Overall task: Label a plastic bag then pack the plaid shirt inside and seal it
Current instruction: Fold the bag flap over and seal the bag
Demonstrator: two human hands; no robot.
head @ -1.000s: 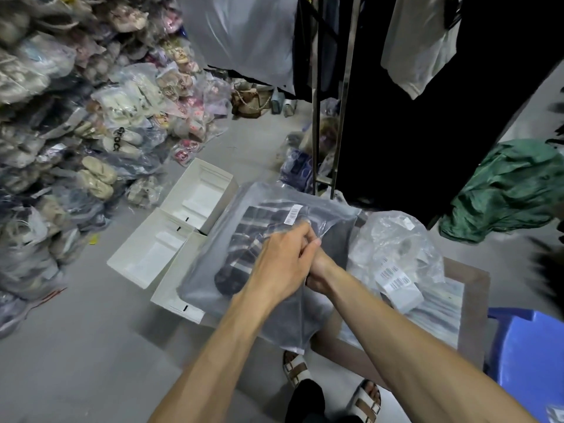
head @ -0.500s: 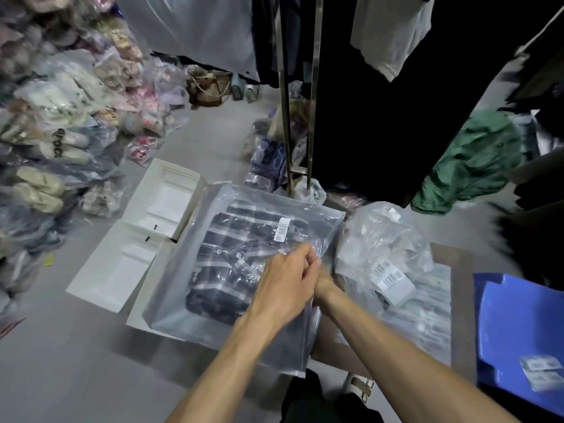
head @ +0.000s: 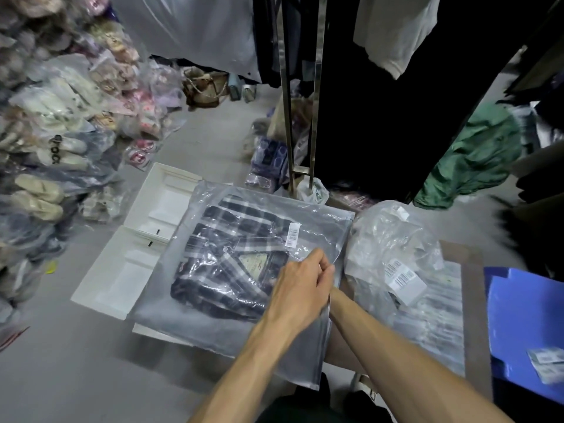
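A folded dark plaid shirt (head: 222,257) lies inside a clear plastic bag (head: 320,227) held flat in front of me. A white barcode label (head: 293,235) is stuck on the bag near its far right corner. My left hand (head: 300,293) pinches the bag's right edge from above, fingers closed on the plastic. My right hand (head: 331,271) is mostly hidden behind the left hand and the bag, gripping the same edge from underneath; only its fingertips and the wrist show.
White open boxes (head: 128,264) lie on the floor under the bag. A crumpled bag with barcode stickers (head: 393,254) rests on a brown board (head: 471,300) at right, beside a blue stool (head: 525,325). Bagged shoes (head: 55,141) pile up at left; a metal rack (head: 300,96) holds dark clothes ahead.
The bag has tipped flatter toward me, so the shirt's front and collar tag show more fully. Both hands keep pinching the right edge and have slid slightly along it.
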